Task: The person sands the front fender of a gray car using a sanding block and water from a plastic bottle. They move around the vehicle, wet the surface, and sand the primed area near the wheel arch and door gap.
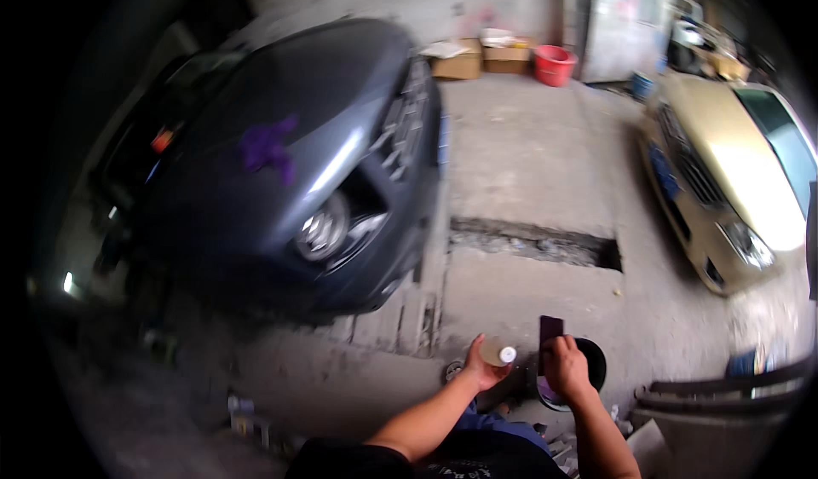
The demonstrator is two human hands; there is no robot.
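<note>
My left hand (482, 372) is wrapped round a small bottle (492, 352) with a pale, yellowish body and a white cap (508, 354). In my right hand (567, 370) is a dark, flat rectangular piece (550, 329), gripped at its lower part; its kind does not show clearly. Just beneath that hand stands a black bucket (601, 364), partly covered by the hand and forearm. Something purple shows low inside it. On the hood of the dark grey car (341, 78) to the left lies a crumpled purple cloth (268, 148).
A long pit (537, 245) with broken edges cuts across the concrete floor ahead. To the right is a gold car (699, 147), and dark curved strips (724, 389) lie nearer me. Cardboard boxes (457, 63) and a red bucket (555, 66) stand by the far wall.
</note>
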